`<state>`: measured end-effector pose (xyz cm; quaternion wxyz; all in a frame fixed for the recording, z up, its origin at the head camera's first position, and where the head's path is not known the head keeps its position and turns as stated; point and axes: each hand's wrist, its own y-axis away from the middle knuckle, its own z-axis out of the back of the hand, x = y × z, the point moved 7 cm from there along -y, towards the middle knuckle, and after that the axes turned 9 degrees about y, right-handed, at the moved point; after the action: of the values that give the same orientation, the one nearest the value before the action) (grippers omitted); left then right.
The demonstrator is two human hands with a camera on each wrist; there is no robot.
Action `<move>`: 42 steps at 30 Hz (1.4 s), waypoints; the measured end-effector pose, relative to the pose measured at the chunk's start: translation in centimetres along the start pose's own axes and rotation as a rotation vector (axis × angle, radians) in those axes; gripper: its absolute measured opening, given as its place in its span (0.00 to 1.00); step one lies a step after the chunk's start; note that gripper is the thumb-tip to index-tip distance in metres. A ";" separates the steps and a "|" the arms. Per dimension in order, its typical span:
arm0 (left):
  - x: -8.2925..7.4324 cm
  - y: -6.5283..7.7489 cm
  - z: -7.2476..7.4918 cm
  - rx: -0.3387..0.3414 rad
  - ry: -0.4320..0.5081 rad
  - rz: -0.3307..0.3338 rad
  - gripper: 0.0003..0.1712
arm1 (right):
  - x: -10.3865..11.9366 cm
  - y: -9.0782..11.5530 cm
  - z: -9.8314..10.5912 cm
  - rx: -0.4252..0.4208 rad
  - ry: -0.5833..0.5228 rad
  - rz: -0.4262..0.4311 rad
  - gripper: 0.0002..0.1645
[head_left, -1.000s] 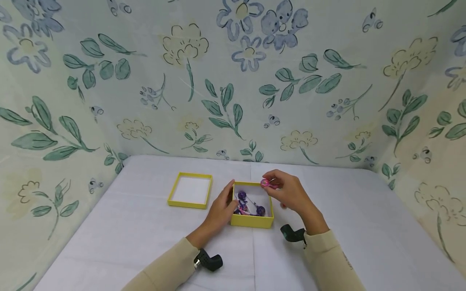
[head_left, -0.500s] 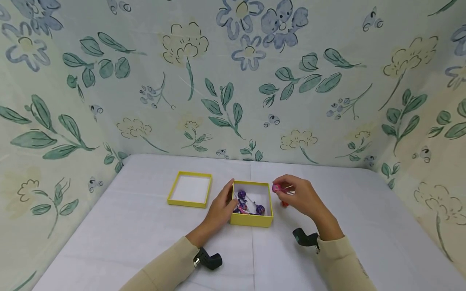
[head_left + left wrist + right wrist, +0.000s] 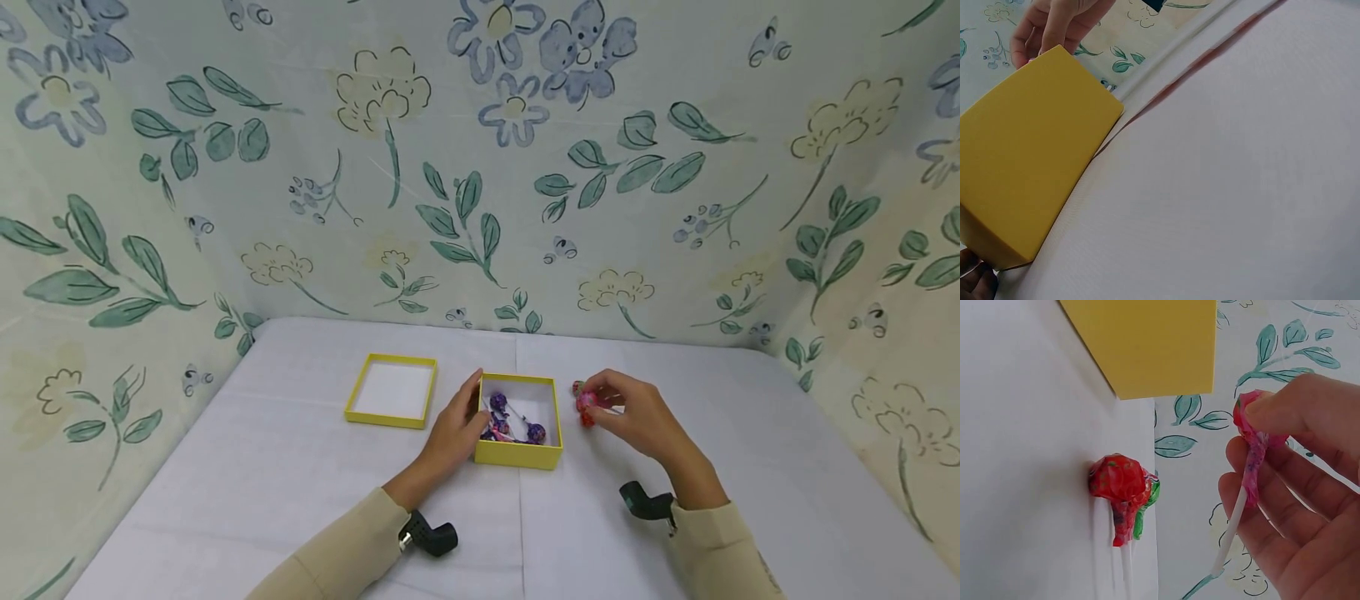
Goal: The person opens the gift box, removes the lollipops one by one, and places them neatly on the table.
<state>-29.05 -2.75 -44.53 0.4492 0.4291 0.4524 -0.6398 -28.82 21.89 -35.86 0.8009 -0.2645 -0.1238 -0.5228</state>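
A yellow box [image 3: 517, 456] with a white inside stands open on the table, several purple-wrapped lollipops [image 3: 536, 432] lying in it. My left hand [image 3: 455, 431] grips the box's left wall, thumb over the rim; in the left wrist view only its dark fingertips show at the bottom left corner. To the right of the box, my right hand [image 3: 633, 414] pinches a pink-wrapped lollipop [image 3: 1252, 425] by its head, its white stick pointing down in the right wrist view. Beneath it on the table lie a red lollipop [image 3: 1117, 478] and, partly behind that, a green one [image 3: 1152, 491].
The box's yellow-rimmed lid [image 3: 390, 422] lies to the left, white inside facing up. A white cloth covers the table [image 3: 285, 500], and a flowered fabric backdrop [image 3: 480, 275] rises behind and at both sides.
My right hand has carried the pink lollipop from over the box's right rim to the right and down, near the lollipops on the table. My left hand stays on the box.
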 end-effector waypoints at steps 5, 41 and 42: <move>0.0 0.1 0.0 -0.002 0.006 0.006 0.38 | -0.2 0.3 -0.3 0.023 0.011 0.001 0.15; -0.1 -0.1 0.0 0.000 0.000 -0.006 0.37 | -2.1 1.0 -1.8 0.179 0.161 -0.050 0.17; -0.1 -0.1 0.0 0.000 0.001 -0.003 0.37 | -2.1 1.0 -1.9 0.188 0.162 -0.052 0.17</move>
<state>-29.07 -2.73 -44.42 0.4479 0.4287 0.4532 -0.6405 -28.95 22.78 -38.71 0.8158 -0.1417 -0.1140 -0.5491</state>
